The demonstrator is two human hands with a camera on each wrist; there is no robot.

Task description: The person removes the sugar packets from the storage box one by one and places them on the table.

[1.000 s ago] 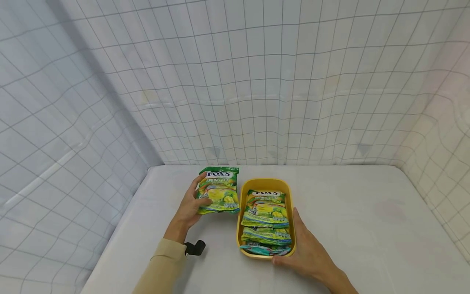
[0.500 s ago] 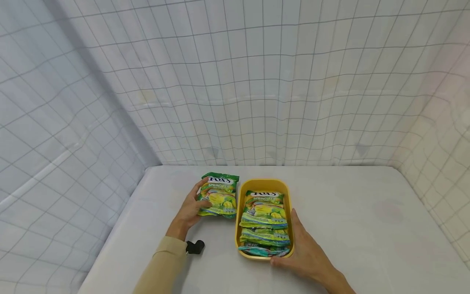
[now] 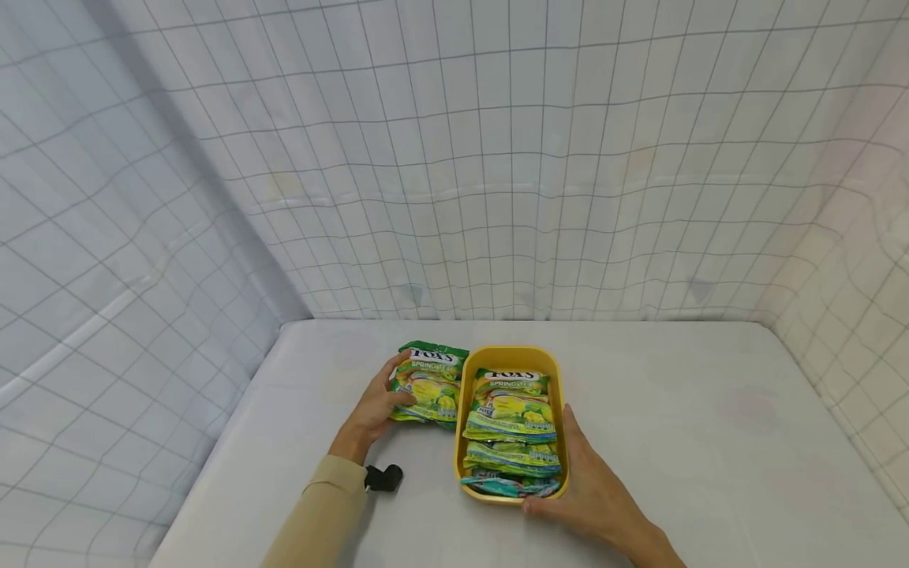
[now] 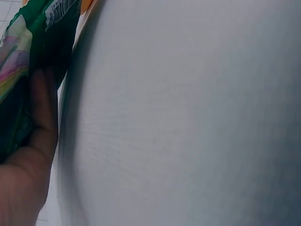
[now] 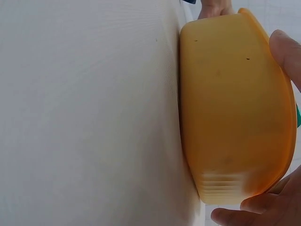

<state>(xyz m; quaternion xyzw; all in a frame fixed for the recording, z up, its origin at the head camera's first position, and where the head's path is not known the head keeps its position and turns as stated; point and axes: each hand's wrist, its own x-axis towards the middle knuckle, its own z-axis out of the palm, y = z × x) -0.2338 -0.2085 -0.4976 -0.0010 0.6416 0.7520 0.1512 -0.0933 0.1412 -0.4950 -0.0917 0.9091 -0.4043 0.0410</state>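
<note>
Green candy bag point(image 3: 435, 388): where is it seen?
Just left of the yellow tray point(image 3: 513, 357), pinched by the left hand point(image 3: 375, 404) between thumb and fingers.
And the tray?
Overlapping bags point(image 3: 513, 412) are held in it (FOX'S can be read), and its near right corner is clasped by the right hand point(image 3: 591, 483).

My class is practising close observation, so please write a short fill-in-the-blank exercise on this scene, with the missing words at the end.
The pack in the left grip reads FOX'S SPRING ____.
In the head view, the tub is coloured ____.
The grip on the tub is the person's ____ one.
In the head view, the held pack is to the ____ of the tub.
Missing words: TEA; yellow; right; left.
</note>
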